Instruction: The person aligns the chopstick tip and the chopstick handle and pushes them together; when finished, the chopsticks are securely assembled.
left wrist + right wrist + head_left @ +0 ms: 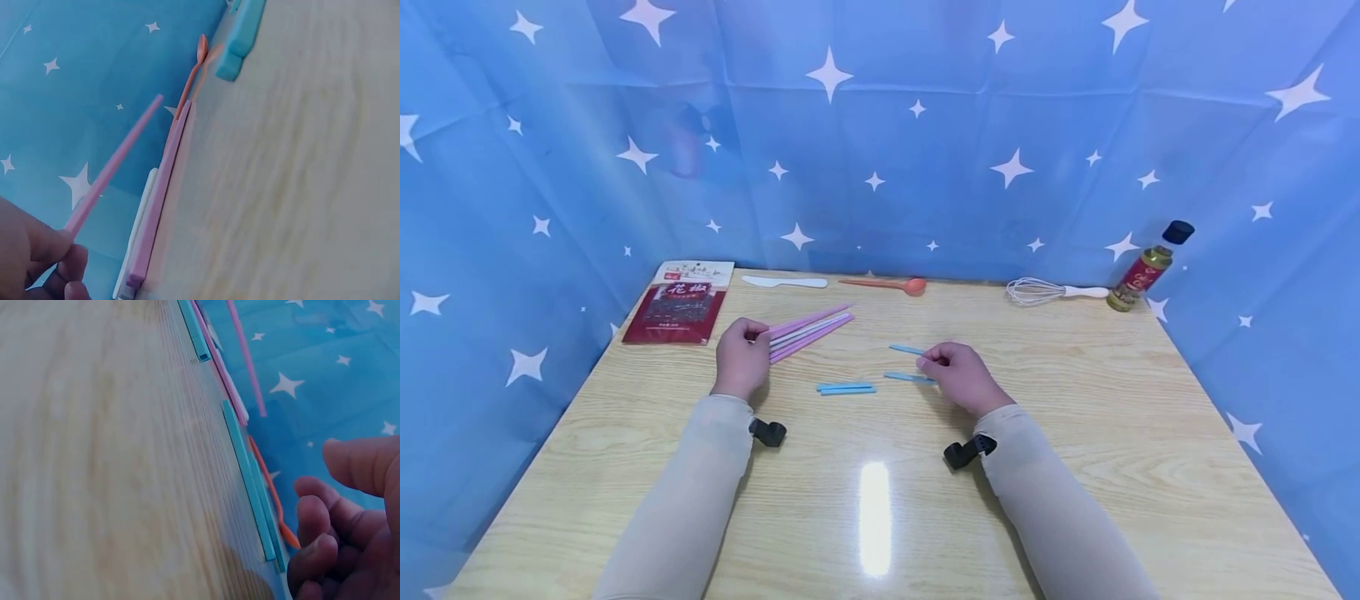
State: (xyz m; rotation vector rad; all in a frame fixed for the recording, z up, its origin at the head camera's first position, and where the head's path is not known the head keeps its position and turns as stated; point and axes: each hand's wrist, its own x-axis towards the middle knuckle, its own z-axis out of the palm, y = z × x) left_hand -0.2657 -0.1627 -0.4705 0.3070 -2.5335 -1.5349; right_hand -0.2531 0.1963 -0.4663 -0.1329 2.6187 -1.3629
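My left grip (741, 358) pinched a bundle of pink sticks (811, 329) fanning away from it; my right grip (958, 375) curled over 2 blue sticks (908, 377) on the desk (1075, 400).

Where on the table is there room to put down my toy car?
The bare wooden table is widest right of the right hand, below the wire whisk and oil bottle. The near edge by the sleeves is bare too. It is crowded between the left hand, its pink sticks and the blue sticks.

Pink sticks (811, 328) fanned; flat blue sticks (847, 388) beside them, on table.
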